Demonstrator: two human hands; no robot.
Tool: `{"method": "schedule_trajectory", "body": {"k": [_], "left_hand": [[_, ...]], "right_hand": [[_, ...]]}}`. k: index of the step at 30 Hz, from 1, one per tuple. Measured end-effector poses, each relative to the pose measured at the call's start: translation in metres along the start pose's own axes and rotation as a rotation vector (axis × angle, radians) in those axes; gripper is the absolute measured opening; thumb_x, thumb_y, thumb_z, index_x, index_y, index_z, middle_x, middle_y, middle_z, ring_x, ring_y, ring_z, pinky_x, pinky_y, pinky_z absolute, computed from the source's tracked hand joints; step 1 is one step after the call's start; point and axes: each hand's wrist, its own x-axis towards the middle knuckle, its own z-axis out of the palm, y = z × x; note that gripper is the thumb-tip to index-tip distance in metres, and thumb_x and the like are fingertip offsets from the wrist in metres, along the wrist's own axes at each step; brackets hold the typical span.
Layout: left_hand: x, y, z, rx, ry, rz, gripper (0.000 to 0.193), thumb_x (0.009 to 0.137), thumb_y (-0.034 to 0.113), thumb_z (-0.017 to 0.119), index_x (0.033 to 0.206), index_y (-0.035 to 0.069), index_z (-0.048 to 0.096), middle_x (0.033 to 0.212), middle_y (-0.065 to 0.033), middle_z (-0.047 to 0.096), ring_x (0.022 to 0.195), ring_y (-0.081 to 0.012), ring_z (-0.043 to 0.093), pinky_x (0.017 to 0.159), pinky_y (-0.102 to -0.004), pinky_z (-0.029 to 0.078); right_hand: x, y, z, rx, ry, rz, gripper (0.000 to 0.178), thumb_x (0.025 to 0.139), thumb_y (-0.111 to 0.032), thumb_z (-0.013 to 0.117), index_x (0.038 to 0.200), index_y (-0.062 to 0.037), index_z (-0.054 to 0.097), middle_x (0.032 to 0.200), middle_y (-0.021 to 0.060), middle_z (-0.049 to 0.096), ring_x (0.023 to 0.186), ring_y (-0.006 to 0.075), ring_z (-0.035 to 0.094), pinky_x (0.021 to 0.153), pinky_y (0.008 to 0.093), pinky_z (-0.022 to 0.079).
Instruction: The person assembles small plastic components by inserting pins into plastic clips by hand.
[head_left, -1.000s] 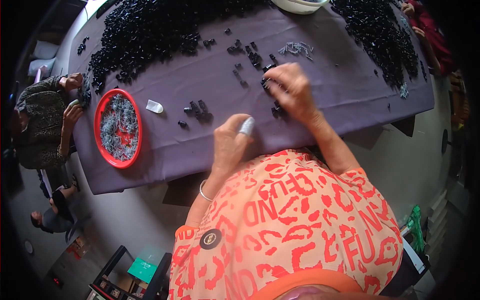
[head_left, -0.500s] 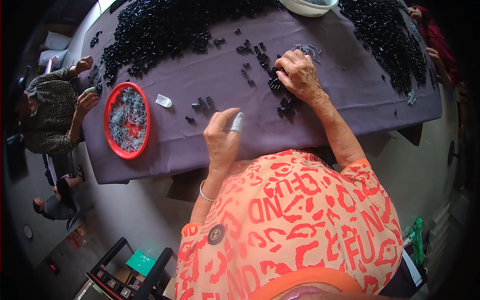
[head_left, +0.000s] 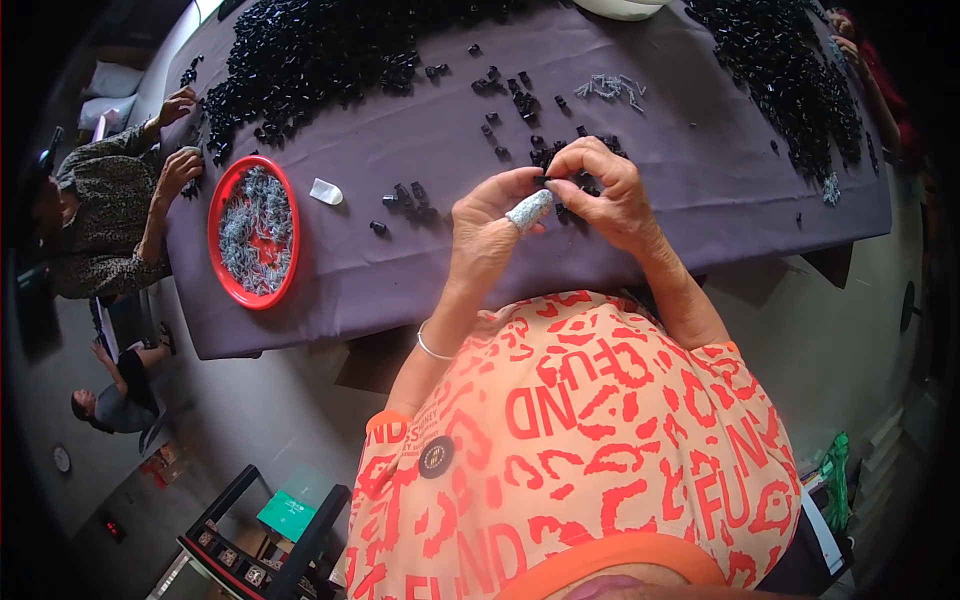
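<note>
My left hand and my right hand meet above the near part of the table, fingertips closed on a small black plastic piece. Fingers cover most of that piece. A pale wrap covers my left thumb. Behind and under my right hand lies a cluster of similar black pieces, partly hidden. Farther off, thin clear-grey pins lie in a loose heap. Left of my hands a few more black pieces rest on the cloth.
A red oval tray of grey pins stands at the left, beside a white finger cover. Big black heaps fill the far table, with a white basin behind. Co-workers' hands are at the left edge; another person sits far right.
My right hand has come back from beside the pin heap toward me, uncovering the pins. My left hand has moved up and right to meet it at the black piece.
</note>
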Motion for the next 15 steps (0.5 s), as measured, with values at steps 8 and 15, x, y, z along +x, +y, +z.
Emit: {"method": "schedule_trajectory", "body": {"k": [8, 15], "left_hand": [[-0.008, -0.014, -0.007, 0.154, 0.057, 0.035, 0.019, 0.082, 0.001, 0.066, 0.1, -0.002, 0.066, 0.09, -0.0061, 0.067, 0.078, -0.0125, 0.063, 0.064, -0.026, 0.052], [-0.001, -0.028, -0.002, 0.982, 0.038, 0.509, 0.023, 0.075, 0.001, 0.07, 0.097, 0.006, 0.067, 0.081, -0.0098, 0.064, 0.066, -0.0173, 0.062, 0.058, -0.0267, 0.048]], "right_hand": [[-0.01, -0.001, -0.002, -0.021, -0.076, -0.053, 0.013, 0.073, 0.0, 0.068, 0.083, -0.0026, 0.061, 0.085, 0.0062, 0.06, 0.084, 0.0203, 0.058, 0.078, 0.032, 0.045], [0.019, 0.03, -0.028, -0.54, 0.174, 0.01, 0.009, 0.076, -0.007, 0.067, 0.084, -0.0085, 0.062, 0.081, 0.0016, 0.061, 0.08, 0.0213, 0.056, 0.073, 0.0339, 0.041]]}}
